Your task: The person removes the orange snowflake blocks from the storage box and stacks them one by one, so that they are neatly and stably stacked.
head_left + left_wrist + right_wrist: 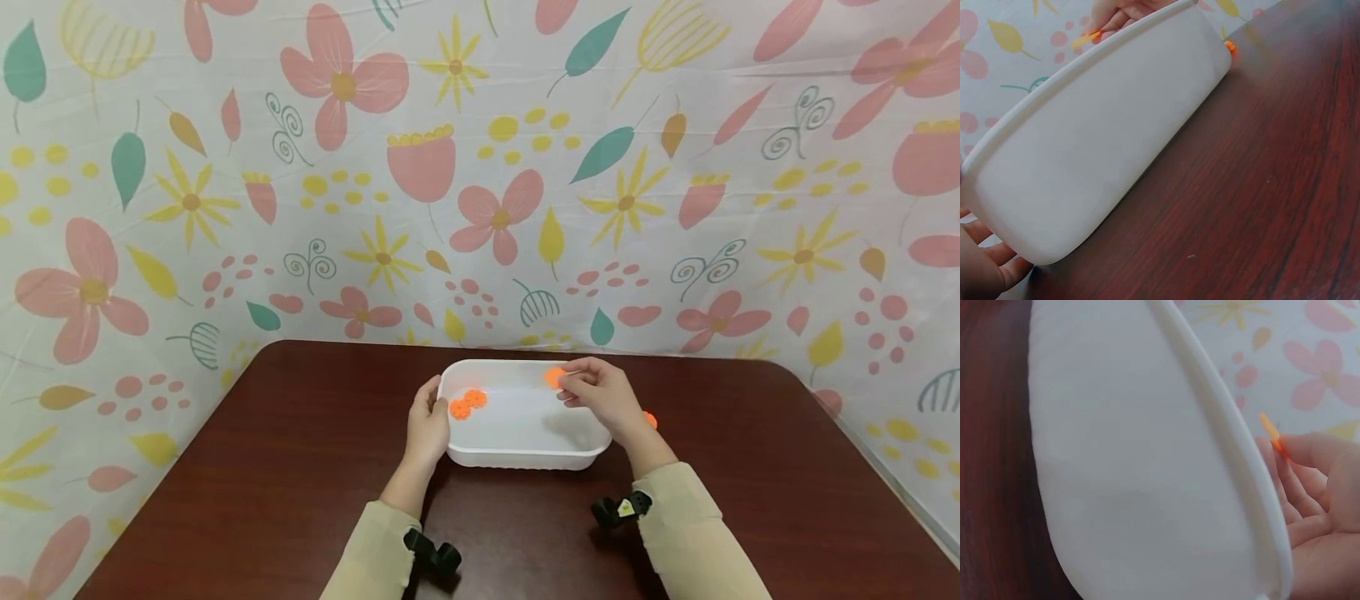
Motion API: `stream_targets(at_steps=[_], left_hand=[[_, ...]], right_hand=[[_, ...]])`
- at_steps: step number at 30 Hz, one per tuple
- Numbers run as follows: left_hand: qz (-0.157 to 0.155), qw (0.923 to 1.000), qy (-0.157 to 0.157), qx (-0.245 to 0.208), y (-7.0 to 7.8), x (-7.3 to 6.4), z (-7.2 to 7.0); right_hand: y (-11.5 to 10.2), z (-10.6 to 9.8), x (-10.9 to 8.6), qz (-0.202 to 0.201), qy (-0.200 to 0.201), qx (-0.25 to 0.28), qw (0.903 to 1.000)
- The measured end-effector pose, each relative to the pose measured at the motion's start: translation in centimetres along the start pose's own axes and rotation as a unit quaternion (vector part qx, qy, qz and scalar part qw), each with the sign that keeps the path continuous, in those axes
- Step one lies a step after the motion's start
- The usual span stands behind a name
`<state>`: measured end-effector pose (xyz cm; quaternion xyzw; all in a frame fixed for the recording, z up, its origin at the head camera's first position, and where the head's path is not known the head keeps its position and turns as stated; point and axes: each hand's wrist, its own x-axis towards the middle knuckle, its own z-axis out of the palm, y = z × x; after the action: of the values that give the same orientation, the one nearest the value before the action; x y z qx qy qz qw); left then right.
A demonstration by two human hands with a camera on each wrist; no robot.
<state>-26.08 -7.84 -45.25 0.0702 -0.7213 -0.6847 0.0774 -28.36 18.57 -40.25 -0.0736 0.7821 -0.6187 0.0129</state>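
Note:
A shallow white plastic basin with rounded corners stands on the table. My left hand holds it by its left end, with the fingers along the outer wall, as the left wrist view also shows. Over the far right part of the basin, my right hand pinches a thin orange disc between thumb and fingers. Seen edge-on in the right wrist view, the orange disc is flat. Two orange flower-shaped pieces with scalloped edges lie inside the basin near my left hand.
Another orange piece lies outside the basin on the right, partly hidden by my right wrist. The dark red-brown wooden table has rounded far corners. Right behind it hangs a cloth printed with flowers and leaves.

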Motion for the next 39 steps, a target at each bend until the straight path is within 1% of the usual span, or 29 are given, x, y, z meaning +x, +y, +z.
stream_targets(at_steps=[3, 7, 15, 19, 25, 28, 32, 36, 39], left_hand=[[-0.001, 1.0, -0.005, 0.001, -0.1, 0.0, 0.1], [-0.005, 0.9999, -0.008, 0.006, -0.2, -0.2, 0.2], [-0.003, 0.9999, -0.006, 0.015, -0.1, -0.5, 0.0], [-0.007, 0.9998, -0.01, 0.018, 0.1, -0.6, -0.1], [-0.003, 1.0, -0.003, 0.008, 0.1, -0.3, -0.2], [-0.002, 1.0, -0.002, 0.007, 0.0, -0.1, -0.2], [-0.004, 1.0, -0.004, 0.004, 0.0, -0.1, -0.2], [-0.001, 1.0, -0.003, 0.005, 0.0, 0.0, -0.1], [0.001, 1.0, -0.003, 0.008, 0.0, 0.0, 0.0]], right_hand=[[0.3, -0.8, -0.5, 0.003, 0.022, -0.001, 0.9997], [0.9, -1.6, -1.3, 0.02, 0.058, 0.007, 0.9981], [2.1, -2.6, -2.5, 0.029, 0.109, 0.061, 0.9917], [2.7, -3.3, -2.9, 0.036, 0.121, 0.078, 0.9888], [3.3, -4.4, -2.7, 0.028, 0.144, 0.05, 0.9879], [3.6, -5.0, -2.6, 0.034, 0.158, 0.043, 0.9859], [3.9, -6.0, -2.7, 0.05, 0.17, 0.057, 0.9825], [4.3, -6.8, -2.8, 0.058, 0.177, 0.085, 0.9788], [4.8, -7.2, -3.0, 0.065, 0.181, 0.094, 0.9768]])
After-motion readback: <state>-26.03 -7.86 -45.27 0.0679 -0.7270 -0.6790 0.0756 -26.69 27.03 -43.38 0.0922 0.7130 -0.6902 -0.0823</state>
